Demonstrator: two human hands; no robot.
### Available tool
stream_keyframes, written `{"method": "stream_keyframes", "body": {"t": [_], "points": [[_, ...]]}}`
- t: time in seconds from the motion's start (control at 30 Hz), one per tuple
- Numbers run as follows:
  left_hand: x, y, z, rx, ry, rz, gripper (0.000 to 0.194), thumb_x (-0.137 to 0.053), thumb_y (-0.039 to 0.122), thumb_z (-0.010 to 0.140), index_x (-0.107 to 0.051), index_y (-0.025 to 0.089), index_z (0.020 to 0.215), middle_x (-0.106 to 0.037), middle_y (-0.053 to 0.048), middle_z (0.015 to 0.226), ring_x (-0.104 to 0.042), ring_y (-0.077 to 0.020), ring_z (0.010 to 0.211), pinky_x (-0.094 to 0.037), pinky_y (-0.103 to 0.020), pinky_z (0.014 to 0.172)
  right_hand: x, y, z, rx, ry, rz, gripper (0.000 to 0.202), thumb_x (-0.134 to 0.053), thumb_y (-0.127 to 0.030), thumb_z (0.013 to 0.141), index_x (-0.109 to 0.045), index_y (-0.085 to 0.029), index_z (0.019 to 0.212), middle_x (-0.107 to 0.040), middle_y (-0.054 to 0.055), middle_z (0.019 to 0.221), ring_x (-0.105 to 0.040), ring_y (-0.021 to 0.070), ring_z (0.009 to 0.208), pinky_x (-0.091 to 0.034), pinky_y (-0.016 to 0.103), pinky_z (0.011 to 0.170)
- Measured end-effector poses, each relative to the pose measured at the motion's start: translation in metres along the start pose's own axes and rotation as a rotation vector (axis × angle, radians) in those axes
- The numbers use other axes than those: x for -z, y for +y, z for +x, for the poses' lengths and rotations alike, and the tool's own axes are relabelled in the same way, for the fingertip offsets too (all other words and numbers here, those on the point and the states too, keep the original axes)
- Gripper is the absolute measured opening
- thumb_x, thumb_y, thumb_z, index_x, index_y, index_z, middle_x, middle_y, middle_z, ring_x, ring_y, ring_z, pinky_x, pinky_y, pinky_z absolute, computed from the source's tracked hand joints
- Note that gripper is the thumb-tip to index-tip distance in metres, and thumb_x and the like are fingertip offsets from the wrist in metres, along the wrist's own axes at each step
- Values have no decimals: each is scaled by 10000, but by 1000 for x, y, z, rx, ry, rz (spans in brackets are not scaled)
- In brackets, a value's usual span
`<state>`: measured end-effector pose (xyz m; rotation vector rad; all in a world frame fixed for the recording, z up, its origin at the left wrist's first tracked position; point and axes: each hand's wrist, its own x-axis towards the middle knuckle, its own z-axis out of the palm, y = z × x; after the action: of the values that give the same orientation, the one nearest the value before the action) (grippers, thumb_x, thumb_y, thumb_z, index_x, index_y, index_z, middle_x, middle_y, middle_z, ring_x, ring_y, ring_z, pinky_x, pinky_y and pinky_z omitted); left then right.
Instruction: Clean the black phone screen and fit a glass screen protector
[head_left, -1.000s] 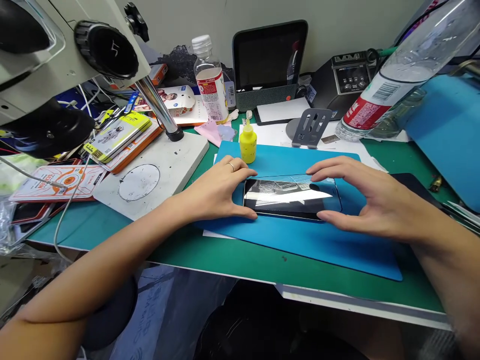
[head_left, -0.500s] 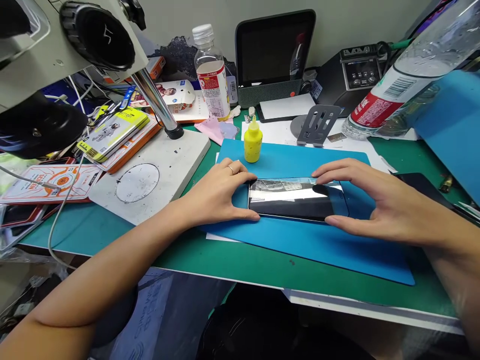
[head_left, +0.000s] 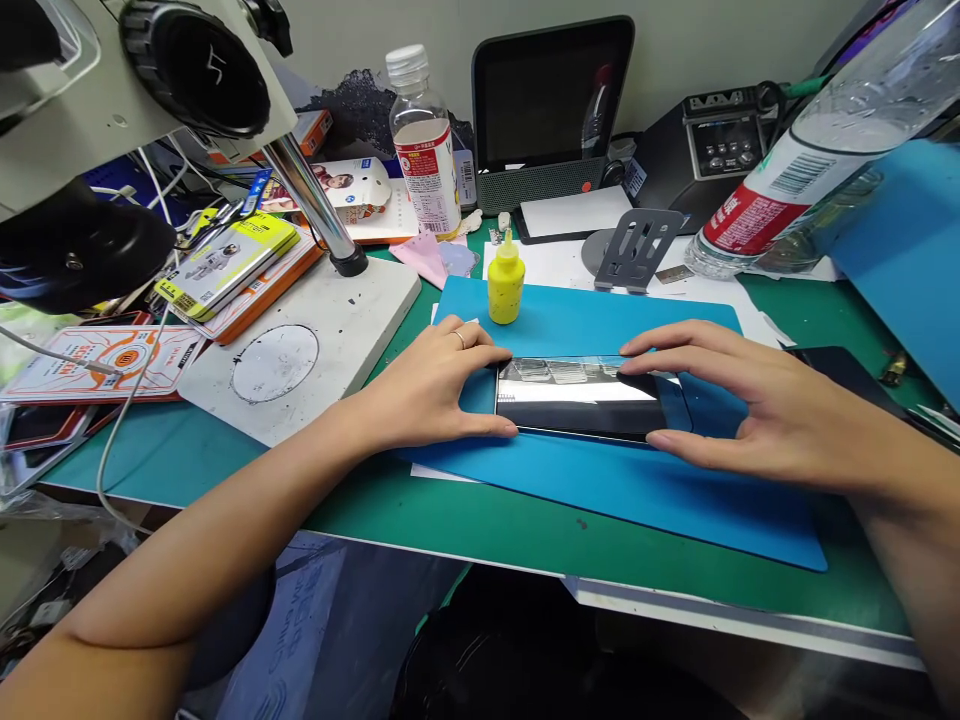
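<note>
The dark glossy panel (head_left: 574,408) lies flat on the blue mat (head_left: 615,475), which probably shields it from the green tabletop (head_left: 465,515). At the panel's left end, the left hand (head_left: 433,387) has its grip pinching across the width, thumb by the near edge, fingers by the far; the right hand (head_left: 780,405) pinches likewise towards the right end, seemingly for even steadiness. Beyond the panel stands the yellow bottle (head_left: 506,290), likely handy there.

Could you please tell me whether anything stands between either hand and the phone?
Nothing visible does: the left hand and right hand are at opposite ends of the phone, and the yellow bottle stands beyond it on the blue mat.
</note>
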<state>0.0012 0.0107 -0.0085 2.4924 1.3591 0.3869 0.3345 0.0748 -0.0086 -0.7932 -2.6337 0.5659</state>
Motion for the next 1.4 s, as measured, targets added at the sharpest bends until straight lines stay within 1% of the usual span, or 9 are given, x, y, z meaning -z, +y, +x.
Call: {"method": "stream_keyframes", "body": {"t": [0.1,0.3,0.5,0.6,0.77,0.9,1.07,1.2,1.4], "points": [[0,1,0,4,-7,6,705,-744,628,831,-647,143,1332,-643,-121,1200,-557,-288,1055,-459,-473,1004,-1,0,0,0,9,-1,510,-777,-469,778,-683,-360,1267,-663,75,1313,-666,382,1154,-568,557,974],[0,1,0,22,-22,-11,708,-742,623,835,-631,145,1346,-632,-119,1215,-555,-295,1085,-452,-485,1028,0,-1,2,17,5,-11,532,-789,-465,766,-690,-343,1274,-677,79,1289,-661,372,1152,-561,540,987],[1,1,-1,35,-24,-12,709,-756,611,828,-621,171,1368,-630,-111,1228,-542,-289,1085,-473,-461,998,0,2,1,20,-17,-10,514,-789,-470,760,-719,-377,1261,-676,63,1283,-661,358,1137,-570,515,959],[1,2,-1,40,-30,-19,698,-756,604,831,-623,184,1373,-628,-113,1236,-541,-289,1086,-477,-469,995,1,2,0,8,-33,-5,538,-784,-480,766,-702,-396,1291,-664,61,1298,-651,363,1151,-564,529,962],[0,2,0,45,-35,-39,701,-746,616,833,-629,175,1364,-627,-117,1224,-550,-293,1081,-461,-500,1025,1,0,1,-10,-52,10,577,-788,-493,761,-682,-404,1321,-658,69,1296,-644,380,1152,-558,557,971],[0,1,0,52,-21,-45,689,-759,605,825,-636,172,1347,-625,-114,1214,-557,-296,1092,-454,-499,1040,0,1,1,0,-83,-12,528,-765,-502,790,-697,-389,1302,-645,81,1304,-625,389,1175,-557,581,968],[-1,1,-1,52,-32,-42,673,-748,620,826,-636,198,1338,-614,-110,1221,-555,-304,1113,-448,-501,1050,-2,3,1,6,-119,-25,503,-748,-507,813,-696,-376,1296,-629,94,1322,-608,403,1194,-557,621,956],[-2,0,-1,48,-35,-23,670,-736,621,837,-632,195,1343,-607,-111,1232,-549,-298,1114,-442,-497,1057,-2,3,1,17,-112,-21,489,-754,-524,810,-699,-396,1278,-625,91,1317,-609,406,1186,-560,638,956],[-2,1,-1,47,-35,-20,681,-728,636,834,-638,177,1329,-608,-115,1224,-551,-297,1095,-446,-501,1052,-2,1,2,16,-108,-18,465,-740,-523,817,-723,-377,1259,-634,93,1305,-616,415,1179,-564,653,950]]}}
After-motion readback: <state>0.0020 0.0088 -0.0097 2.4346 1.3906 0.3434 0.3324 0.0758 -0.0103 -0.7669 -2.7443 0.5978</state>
